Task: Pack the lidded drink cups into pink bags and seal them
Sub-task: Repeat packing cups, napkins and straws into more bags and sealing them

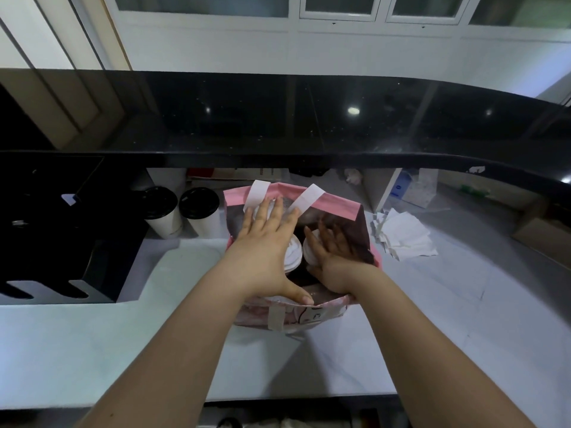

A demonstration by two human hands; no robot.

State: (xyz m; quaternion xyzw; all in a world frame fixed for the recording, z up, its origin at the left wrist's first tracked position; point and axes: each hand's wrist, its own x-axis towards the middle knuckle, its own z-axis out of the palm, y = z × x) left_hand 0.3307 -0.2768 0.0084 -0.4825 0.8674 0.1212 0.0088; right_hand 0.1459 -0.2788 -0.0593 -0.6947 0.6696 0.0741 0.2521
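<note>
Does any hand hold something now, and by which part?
Nothing is gripped. The left hand lies flat over the pink bag, thumb on its near rim; the right hand touches a cup lid inside.

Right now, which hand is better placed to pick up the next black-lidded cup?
Left. Both black-lidded cups stand on the counter left of the pink bag, nearest the left hand. The right hand is down inside the bag, on the side away from them.
</note>
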